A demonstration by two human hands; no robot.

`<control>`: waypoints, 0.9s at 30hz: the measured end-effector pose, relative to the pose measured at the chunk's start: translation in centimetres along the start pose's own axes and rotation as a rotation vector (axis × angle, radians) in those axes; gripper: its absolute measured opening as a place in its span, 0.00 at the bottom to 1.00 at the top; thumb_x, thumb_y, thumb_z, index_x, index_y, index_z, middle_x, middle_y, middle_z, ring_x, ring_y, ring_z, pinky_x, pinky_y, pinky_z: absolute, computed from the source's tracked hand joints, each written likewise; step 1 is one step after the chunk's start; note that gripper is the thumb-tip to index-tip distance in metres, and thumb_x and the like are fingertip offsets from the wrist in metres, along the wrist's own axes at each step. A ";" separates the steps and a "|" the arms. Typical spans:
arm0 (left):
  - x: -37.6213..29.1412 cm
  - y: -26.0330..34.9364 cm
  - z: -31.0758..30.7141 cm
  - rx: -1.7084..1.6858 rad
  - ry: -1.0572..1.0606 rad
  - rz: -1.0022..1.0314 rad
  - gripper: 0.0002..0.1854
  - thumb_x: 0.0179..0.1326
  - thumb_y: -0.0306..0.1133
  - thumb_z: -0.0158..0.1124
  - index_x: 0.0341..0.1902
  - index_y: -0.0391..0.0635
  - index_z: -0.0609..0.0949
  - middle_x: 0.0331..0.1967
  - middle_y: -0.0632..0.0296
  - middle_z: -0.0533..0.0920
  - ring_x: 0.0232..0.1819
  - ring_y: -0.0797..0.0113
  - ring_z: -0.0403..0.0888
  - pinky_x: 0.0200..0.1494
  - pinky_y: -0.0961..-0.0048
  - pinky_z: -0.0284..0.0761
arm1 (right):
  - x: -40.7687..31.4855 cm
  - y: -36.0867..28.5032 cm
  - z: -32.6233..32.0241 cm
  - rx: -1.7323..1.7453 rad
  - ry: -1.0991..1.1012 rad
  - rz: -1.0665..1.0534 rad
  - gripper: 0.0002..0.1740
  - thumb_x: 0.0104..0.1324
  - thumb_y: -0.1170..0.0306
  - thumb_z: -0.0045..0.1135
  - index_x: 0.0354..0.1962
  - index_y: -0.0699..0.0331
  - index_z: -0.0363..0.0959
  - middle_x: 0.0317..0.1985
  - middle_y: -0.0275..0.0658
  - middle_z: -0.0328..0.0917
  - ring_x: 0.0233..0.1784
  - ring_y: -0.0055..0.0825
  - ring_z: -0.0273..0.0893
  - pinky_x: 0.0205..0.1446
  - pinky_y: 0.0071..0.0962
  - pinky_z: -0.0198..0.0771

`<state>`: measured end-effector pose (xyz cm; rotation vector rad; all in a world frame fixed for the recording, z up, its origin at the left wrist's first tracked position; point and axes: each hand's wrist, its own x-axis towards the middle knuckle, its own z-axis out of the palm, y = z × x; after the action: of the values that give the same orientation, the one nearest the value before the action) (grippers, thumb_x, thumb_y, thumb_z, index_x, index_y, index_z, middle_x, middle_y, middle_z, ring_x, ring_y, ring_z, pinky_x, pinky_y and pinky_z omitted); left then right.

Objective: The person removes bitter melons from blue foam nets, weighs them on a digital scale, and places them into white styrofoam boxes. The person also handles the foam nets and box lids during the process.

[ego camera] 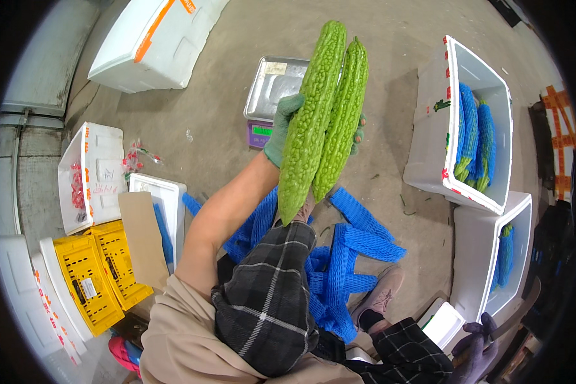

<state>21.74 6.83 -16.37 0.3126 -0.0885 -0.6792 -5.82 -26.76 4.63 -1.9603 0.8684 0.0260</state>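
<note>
Two green bitter melons (312,120) lie side by side in my left hand (293,115), which wears a green glove, its thumb on the near side and fingertips showing past their right edge. Behind them, on the floor, stands a purple digital scale (258,133) with a metal pan (269,91), partly hidden by the melons. At the lower right my right hand (477,341), in a purple-grey glove, is closed on a knife (521,309) whose blade points up and right. Blue foam net sleeves (343,269) lie loose around my feet.
At the right, two white foam boxes (425,134) hold melons in blue net sleeves (485,144). Yellow plastic crates (89,283), a cardboard piece (141,235) and a foam box with red items (103,177) stand left. Another large foam box (158,48) is at the upper left.
</note>
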 end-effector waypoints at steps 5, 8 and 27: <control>-0.4 -0.4 0.0 0.036 0.042 0.017 0.44 0.50 0.60 0.60 0.66 0.42 0.67 0.54 0.41 0.75 0.49 0.47 0.79 0.55 0.51 0.77 | 0.3 -0.1 -0.1 -0.001 -0.017 0.013 0.21 0.67 0.74 0.47 0.55 0.77 0.66 0.32 0.40 0.80 0.17 0.12 0.61 0.19 0.13 0.51; -0.4 -0.6 0.1 0.061 0.044 0.001 0.44 0.51 0.58 0.61 0.66 0.42 0.67 0.54 0.41 0.75 0.50 0.47 0.79 0.55 0.52 0.77 | 0.2 0.3 -0.1 0.022 -0.011 0.007 0.21 0.67 0.74 0.48 0.55 0.76 0.66 0.33 0.41 0.80 0.17 0.12 0.61 0.19 0.13 0.52; -0.7 -1.1 0.3 0.218 0.115 0.008 0.43 0.52 0.53 0.62 0.66 0.39 0.65 0.53 0.42 0.76 0.51 0.50 0.80 0.53 0.56 0.79 | 0.1 0.1 -0.2 -0.032 -0.065 -0.009 0.23 0.67 0.70 0.49 0.57 0.75 0.66 0.38 0.43 0.81 0.19 0.11 0.63 0.19 0.11 0.52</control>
<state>20.48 6.35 -16.47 0.5600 -0.0547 -0.6435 -5.88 -26.99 4.69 -1.9823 0.8216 0.0983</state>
